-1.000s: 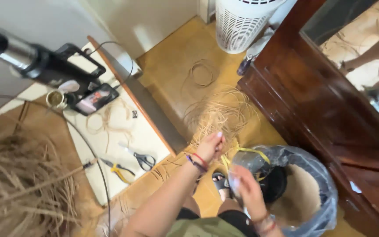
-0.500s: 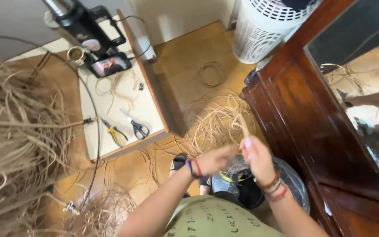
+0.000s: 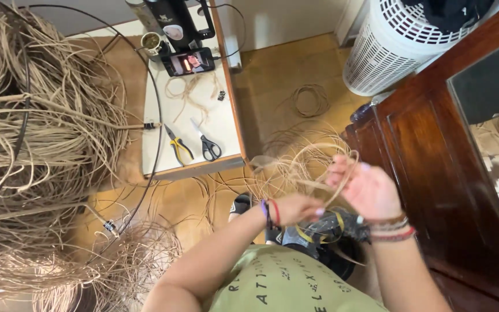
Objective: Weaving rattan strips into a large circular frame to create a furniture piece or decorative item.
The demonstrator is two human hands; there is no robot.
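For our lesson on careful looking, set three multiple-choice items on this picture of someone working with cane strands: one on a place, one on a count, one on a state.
1. Where do the scissors lie?
A. on the white board
B. in the white basket
C. on the dark cabinet

2. How many hand tools lie side by side on the board?
A. one
B. two
C. four

3. What is the state of the strand at the hands?
A. flat on the floor
B. bent into a loop
C. cut in pieces

Answers: 1 A, they rest on the board beside the pliers. 2 B, pliers and scissors. 3 B, the left hand and right hand hold it curved in a loop.
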